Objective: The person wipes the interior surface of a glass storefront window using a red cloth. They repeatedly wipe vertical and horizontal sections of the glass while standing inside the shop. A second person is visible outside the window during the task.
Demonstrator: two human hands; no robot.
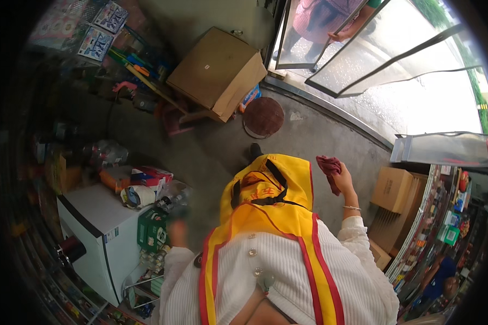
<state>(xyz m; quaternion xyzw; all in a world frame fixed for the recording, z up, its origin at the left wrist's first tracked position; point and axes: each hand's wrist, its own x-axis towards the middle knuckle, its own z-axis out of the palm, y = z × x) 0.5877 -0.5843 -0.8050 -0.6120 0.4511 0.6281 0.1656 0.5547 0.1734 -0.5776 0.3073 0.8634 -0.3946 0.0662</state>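
A crumpled dark red cloth is gripped in my right hand, held out to my right above the concrete floor. My left hand hangs low at my other side and is blurred, so its fingers cannot be made out. Close beside it stands a green carton, with clear plastic bottles just above in the picture. A yellow apron with red edging, bearing writing, covers my front.
A white chest-like appliance stands at left with packages on it. Ahead are a large cardboard box and a round brown stool. Beyond the glass doors a person holds a handle. Cartons and stocked shelves line the right.
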